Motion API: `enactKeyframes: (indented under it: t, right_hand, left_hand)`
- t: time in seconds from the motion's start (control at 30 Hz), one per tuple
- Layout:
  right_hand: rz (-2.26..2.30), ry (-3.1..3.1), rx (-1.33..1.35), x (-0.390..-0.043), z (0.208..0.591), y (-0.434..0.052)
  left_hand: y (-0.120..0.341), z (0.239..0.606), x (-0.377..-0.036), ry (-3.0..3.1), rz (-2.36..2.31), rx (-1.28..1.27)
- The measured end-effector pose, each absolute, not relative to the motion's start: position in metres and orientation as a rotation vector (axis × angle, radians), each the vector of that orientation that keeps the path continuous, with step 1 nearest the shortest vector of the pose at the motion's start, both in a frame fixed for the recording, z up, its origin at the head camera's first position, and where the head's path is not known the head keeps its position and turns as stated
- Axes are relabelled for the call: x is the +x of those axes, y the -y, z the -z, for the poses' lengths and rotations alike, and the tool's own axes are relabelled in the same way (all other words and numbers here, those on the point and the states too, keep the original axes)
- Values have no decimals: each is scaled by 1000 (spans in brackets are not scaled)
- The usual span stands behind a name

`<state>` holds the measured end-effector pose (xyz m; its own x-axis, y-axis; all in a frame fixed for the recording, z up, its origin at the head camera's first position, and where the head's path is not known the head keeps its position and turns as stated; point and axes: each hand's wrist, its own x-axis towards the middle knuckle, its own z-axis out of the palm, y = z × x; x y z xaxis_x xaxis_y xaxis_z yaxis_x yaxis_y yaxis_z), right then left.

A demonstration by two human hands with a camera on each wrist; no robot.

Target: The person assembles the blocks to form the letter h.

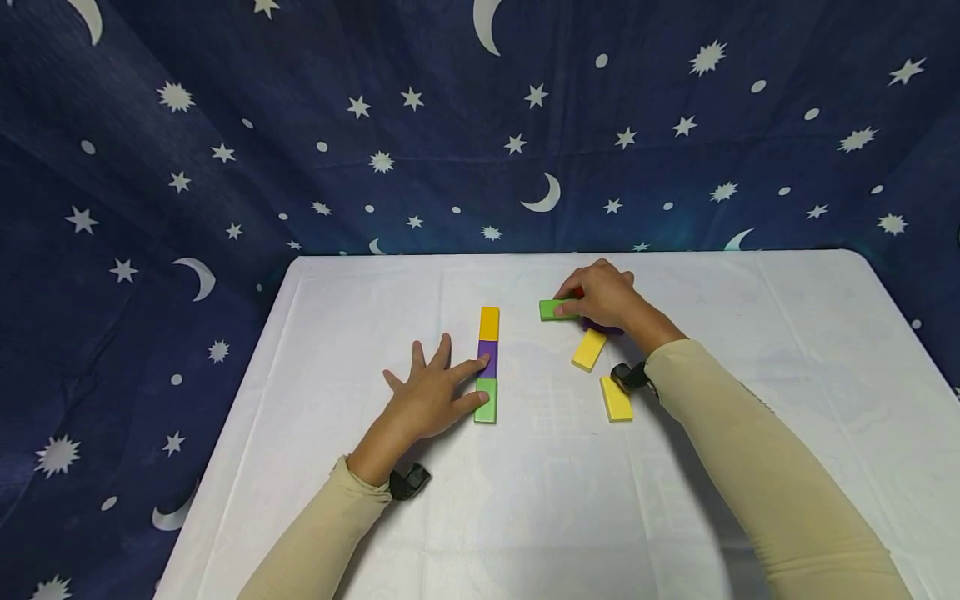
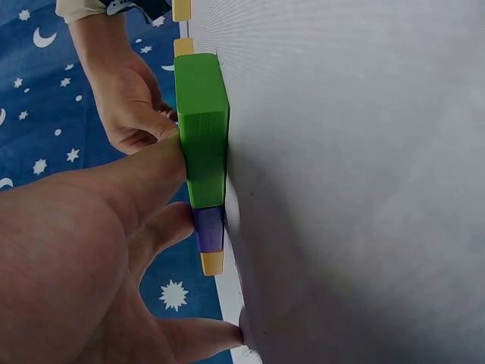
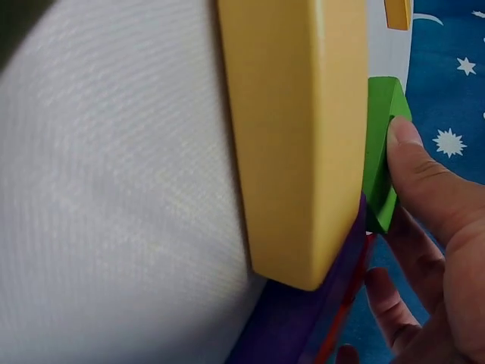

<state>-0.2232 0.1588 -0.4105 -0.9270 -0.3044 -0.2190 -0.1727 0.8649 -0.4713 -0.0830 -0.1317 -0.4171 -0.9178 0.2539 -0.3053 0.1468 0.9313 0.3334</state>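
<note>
A row of three blocks lies end to end on the white table: orange-yellow, purple and green. My left hand lies flat with fingers spread, its thumb and forefinger touching the left side of the green block and the purple block. My right hand pinches a second green block at the table's middle right, with the thumb on that block's side. A purple block and a red sliver lie partly under this hand.
Two loose yellow blocks lie near the right forearm, one just below the hand, one closer to me. A dark blue star-and-moon cloth hangs behind and left of the table. A black strap sits on each wrist.
</note>
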Motion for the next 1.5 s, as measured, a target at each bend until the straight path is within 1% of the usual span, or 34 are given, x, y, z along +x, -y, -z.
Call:
enactKeyframes:
  t: [0.47,0.6,0.9,1.07,1.27,1.5]
  right_hand:
    - [659,-2754,-421,-223,408,-156]
    - [734,-2702,-397,-220,407,-156]
    - [914,-2696,-498,-213,400,-142]
    - [1018,-2652,-426,-211,401,-134]
    - [1167,-2556,-279,-210,403,-127]
    - [1519,-2298,-101,-212,411,-116]
  left_hand:
    - [133,416,-83,-2739,-442,297]
    - [133,416,-83,-2739,-438,295]
    - [133,416,-83,-2742,-415,301]
    - [132,416,-84,-2738,-415,302]
    - [132,415,-84,-2733,-417,297]
    - [133,416,-84,-2730,-418,292]
